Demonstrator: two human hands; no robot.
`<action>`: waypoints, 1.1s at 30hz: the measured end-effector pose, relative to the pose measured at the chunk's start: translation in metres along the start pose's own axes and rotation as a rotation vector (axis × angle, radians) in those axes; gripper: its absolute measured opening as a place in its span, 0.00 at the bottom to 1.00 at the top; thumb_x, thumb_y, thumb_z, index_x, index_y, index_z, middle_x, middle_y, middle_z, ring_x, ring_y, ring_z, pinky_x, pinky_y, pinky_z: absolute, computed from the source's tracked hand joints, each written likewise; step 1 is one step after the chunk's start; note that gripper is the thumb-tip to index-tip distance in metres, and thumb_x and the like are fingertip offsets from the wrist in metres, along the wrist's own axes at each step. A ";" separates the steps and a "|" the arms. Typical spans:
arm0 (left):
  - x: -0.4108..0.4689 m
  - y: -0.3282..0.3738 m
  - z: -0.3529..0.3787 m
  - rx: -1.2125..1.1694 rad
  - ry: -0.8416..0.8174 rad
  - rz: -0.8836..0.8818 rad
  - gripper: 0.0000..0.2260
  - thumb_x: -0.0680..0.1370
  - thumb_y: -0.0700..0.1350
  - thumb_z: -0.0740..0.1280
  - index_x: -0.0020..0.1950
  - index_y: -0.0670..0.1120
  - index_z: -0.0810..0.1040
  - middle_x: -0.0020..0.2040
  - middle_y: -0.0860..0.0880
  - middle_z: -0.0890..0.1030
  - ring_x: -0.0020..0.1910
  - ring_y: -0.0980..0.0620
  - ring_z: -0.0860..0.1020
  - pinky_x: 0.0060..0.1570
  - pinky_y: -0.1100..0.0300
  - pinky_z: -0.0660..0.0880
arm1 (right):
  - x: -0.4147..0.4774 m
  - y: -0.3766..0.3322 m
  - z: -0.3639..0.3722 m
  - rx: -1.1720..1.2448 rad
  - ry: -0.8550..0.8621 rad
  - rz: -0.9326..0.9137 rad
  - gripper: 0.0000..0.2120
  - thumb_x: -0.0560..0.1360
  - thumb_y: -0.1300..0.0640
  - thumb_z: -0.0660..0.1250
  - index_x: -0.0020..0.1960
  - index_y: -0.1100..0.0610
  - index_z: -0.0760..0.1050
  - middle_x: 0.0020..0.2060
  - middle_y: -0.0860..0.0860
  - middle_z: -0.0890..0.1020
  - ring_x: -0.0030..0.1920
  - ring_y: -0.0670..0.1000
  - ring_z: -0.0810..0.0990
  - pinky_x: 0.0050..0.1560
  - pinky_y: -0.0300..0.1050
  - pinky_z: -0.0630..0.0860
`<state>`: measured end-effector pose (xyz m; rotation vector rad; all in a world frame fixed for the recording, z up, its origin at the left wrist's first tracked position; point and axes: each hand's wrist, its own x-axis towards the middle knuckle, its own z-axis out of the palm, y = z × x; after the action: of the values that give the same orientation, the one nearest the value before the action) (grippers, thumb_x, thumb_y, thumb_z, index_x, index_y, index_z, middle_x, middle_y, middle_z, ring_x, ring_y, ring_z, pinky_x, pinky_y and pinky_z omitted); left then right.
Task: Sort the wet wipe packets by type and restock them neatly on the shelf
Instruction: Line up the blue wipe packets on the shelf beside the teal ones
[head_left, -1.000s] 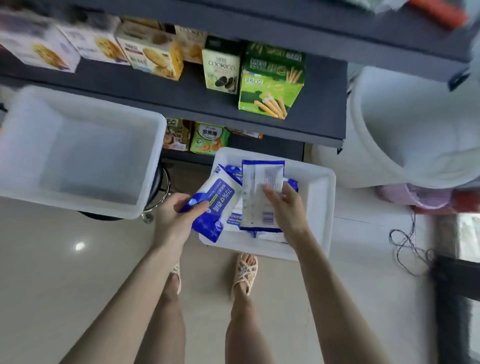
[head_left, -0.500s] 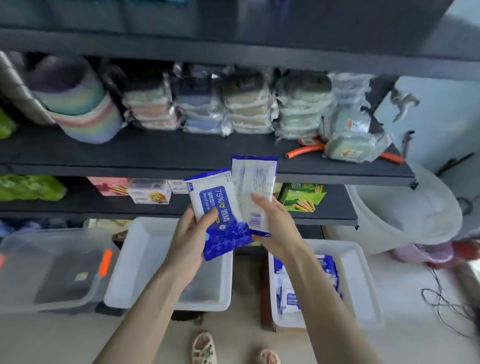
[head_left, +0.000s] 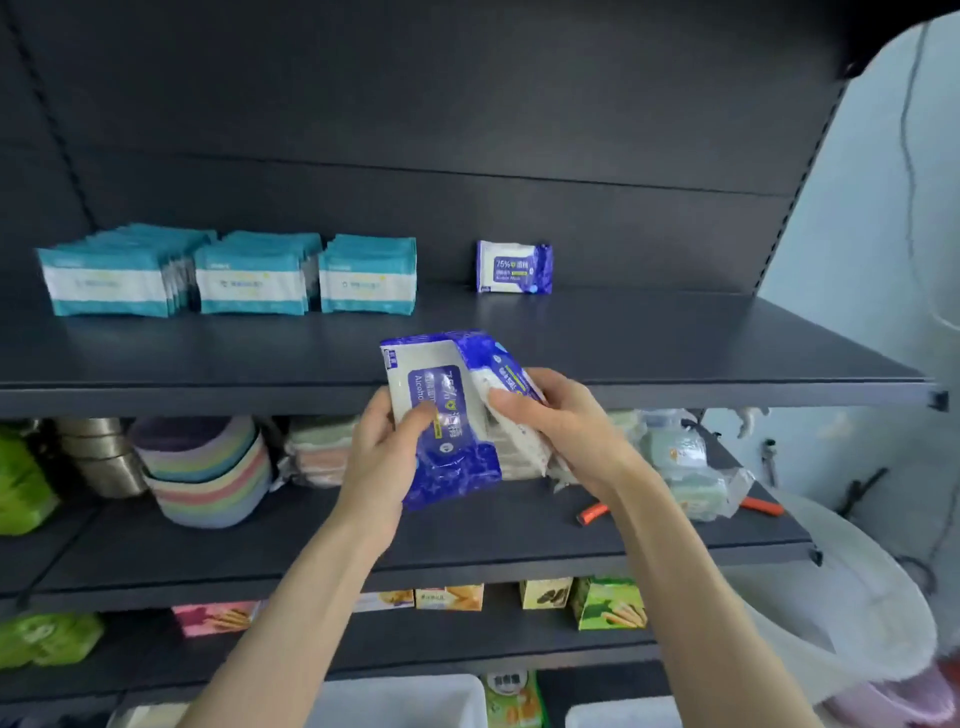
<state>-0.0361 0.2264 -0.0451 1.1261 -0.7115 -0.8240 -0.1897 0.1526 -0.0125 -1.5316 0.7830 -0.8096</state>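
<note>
We grip a blue packet (head_left: 447, 415) in left hand (head_left: 379, 457), second packet (head_left: 511, 384) in right hand (head_left: 566, 426) | top shelf (head_left: 675, 343): three teal stacks (head_left: 249, 273), one lone packet (head_left: 514, 267)

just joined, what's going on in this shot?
A person is restocking wipes by hand. The left hand grips a blue alcohol wipe packet, and the right hand holds a second packet tucked behind it. Both are held at the front edge of the top shelf. On that shelf, three rows of teal packets stand at the left, and a lone blue packet stands apart to their right.
</note>
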 end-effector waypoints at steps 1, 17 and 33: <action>0.012 0.007 0.002 0.001 -0.011 0.042 0.07 0.77 0.39 0.67 0.49 0.51 0.77 0.46 0.51 0.85 0.46 0.49 0.83 0.47 0.50 0.78 | 0.010 -0.008 -0.003 -0.049 0.049 -0.036 0.21 0.69 0.53 0.75 0.58 0.57 0.73 0.47 0.49 0.84 0.44 0.47 0.84 0.44 0.42 0.80; 0.235 0.031 0.091 0.129 -0.010 0.084 0.07 0.77 0.40 0.67 0.53 0.47 0.73 0.48 0.51 0.81 0.44 0.56 0.79 0.40 0.61 0.73 | 0.217 -0.047 -0.113 -0.474 0.148 -0.269 0.12 0.78 0.62 0.64 0.58 0.53 0.65 0.52 0.51 0.79 0.50 0.51 0.80 0.51 0.48 0.78; 0.342 -0.016 0.115 0.501 -0.131 0.070 0.12 0.77 0.35 0.66 0.57 0.47 0.73 0.51 0.50 0.81 0.48 0.55 0.80 0.43 0.65 0.75 | 0.317 -0.022 -0.171 -0.206 0.133 -0.154 0.20 0.73 0.70 0.68 0.57 0.54 0.65 0.51 0.54 0.80 0.43 0.46 0.82 0.38 0.42 0.80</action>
<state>0.0424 -0.1235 -0.0016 1.4916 -1.1001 -0.6807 -0.1639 -0.2026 0.0440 -1.7516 0.8755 -0.9771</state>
